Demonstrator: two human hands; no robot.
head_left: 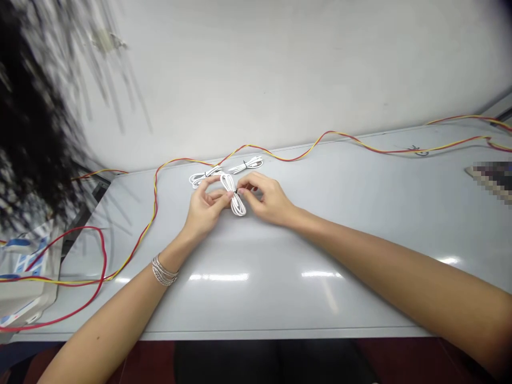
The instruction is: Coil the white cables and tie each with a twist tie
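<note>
A coiled white cable point(239, 207) is held up above the table, between my two hands. My left hand point(204, 208) grips the coil from its left side, thumb against the strands. At the coil's middle, my right hand point(266, 198) pinches a short black twist tie point(236, 191) that goes around it. Just behind lie two more white cable bundles on the tabletop: one bundle point(198, 178) partly covered by my left hand, the other bundle point(252, 164) a little to the right. Each has a dark tie around its middle.
Red and yellow wires point(332, 132) run along the back of the grey table point(280, 304), by the white wall. A white and blue device point(28, 293) with a red cable point(104, 250) stands at left. Dark hair point(32, 122) fills the upper left. Small dark ties point(418, 151) lie back right.
</note>
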